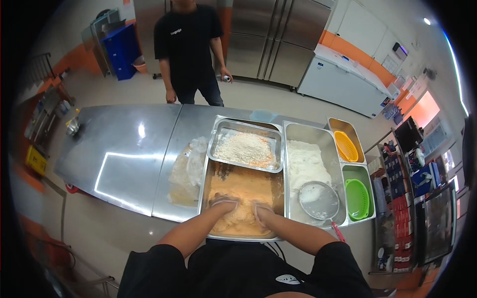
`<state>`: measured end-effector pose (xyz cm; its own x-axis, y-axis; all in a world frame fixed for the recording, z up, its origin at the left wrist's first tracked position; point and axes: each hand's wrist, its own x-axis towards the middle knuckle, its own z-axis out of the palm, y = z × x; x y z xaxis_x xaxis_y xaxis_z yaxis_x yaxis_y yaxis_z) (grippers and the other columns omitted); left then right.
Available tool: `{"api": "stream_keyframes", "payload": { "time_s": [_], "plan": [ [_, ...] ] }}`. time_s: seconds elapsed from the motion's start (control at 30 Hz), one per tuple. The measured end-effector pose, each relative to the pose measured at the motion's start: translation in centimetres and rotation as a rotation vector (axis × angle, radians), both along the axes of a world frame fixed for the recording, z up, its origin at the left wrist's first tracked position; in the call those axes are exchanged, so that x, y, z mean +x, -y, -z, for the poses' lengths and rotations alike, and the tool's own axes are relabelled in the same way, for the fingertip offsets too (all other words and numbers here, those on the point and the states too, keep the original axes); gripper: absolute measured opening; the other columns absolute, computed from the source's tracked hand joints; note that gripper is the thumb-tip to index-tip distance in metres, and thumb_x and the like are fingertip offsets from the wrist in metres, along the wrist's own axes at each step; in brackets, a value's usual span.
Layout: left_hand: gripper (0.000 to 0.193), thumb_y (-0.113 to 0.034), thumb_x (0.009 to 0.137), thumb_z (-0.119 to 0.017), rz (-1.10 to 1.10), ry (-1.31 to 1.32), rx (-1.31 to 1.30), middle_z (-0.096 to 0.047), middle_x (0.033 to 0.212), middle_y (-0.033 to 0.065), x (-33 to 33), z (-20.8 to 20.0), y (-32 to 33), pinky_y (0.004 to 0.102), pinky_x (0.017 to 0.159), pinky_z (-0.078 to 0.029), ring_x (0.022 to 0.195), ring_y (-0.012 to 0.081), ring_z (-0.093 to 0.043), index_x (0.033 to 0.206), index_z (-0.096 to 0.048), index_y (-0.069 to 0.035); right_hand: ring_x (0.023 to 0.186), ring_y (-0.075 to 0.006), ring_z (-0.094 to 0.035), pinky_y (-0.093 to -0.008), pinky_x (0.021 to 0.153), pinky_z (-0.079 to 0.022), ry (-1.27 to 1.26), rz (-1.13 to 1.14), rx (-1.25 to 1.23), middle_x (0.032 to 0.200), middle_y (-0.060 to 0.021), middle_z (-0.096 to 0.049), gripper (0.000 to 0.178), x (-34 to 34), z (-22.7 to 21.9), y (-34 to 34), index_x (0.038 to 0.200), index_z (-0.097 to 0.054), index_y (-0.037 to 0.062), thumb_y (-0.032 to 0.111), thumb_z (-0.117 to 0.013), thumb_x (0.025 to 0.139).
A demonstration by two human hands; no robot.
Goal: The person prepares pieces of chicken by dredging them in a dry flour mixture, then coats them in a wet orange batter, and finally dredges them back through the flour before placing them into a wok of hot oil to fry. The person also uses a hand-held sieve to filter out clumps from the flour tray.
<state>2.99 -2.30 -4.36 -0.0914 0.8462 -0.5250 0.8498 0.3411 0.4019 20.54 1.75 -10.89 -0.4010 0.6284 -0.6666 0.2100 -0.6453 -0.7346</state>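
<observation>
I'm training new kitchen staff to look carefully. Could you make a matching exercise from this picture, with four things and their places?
Things:
1. Sieve
2. Left hand and right hand
3. Green basket
4. Yellow basket

Places:
A. In the farther small pan
B. Over white powder
C. In the nearer small pan
D. In the orange-coloured mix

Pairs: 1-B, 2-D, 3-C, 4-A
</observation>
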Motion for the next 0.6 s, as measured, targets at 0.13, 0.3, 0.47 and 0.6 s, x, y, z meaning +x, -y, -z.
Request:
{"api": "stream_keyframes", "payload": {
  "time_s": [0.13, 0.3, 0.47, 0.6],
  "plan": [
    [0.056, -0.041, 0.085, -0.052, -0.386, 0.575, -0.050, -0.056, 0.127, 0.0203, 1.1, 2.9, -0.1, 0.0396, 0.089, -0.045, 0.104, 0.0303, -0.059, 0.126, -0.054, -0.003, 0.096, -0.0275, -0.062, -0.0453, 0.082, -0.052, -0.143, 0.285, -0.299, 0.106, -0.0119, -0.062, 0.038, -2.3, -2.7, 0.4, 0.115, -0.056, 0.0087, 0.039, -0.045, 0.096],
    [0.053, -0.039, 0.087, -0.053, -0.621, 0.985, -0.099, -0.059, 0.123, 0.0157, 0.9, 1.4, -0.5, 0.0381, 0.087, -0.046, 0.100, 0.0269, -0.061, 0.125, -0.054, -0.002, 0.097, -0.0282, -0.062, -0.0471, 0.082, -0.053, -0.185, 0.226, -0.217, 0.111, -0.0127, -0.060, 0.035, -1.9, -2.4, -1.3, 0.119, -0.054, 0.0070, 0.031, -0.052, 0.092],
    [0.058, -0.049, 0.088, -0.051, -0.317, 0.417, 0.107, -0.058, 0.125, 0.0144, -0.8, -3.5, 1.2, 0.0368, 0.093, -0.044, 0.106, 0.0272, -0.058, 0.126, -0.054, -0.005, 0.088, -0.0242, -0.064, -0.0401, 0.075, -0.056, -0.024, -0.050, 0.159, 0.105, -0.0122, -0.061, 0.026, 1.4, -3.7, -2.0, 0.112, -0.057, 0.0065, 0.022, -0.055, 0.091],
    [0.063, -0.058, 0.088, -0.048, -0.933, 0.181, 0.047, -0.055, 0.130, 0.0128, 3.0, 3.3, 2.2, 0.0390, 0.098, -0.043, 0.113, 0.0279, -0.055, 0.126, -0.054, -0.008, 0.083, -0.0223, -0.063, -0.0377, 0.068, -0.053, -0.090, 0.033, -0.279, 0.099, -0.0095, -0.062, 0.022, 0.2, -3.8, 0.2, 0.106, -0.059, 0.0070, 0.022, -0.055, 0.091]
  ]
}}
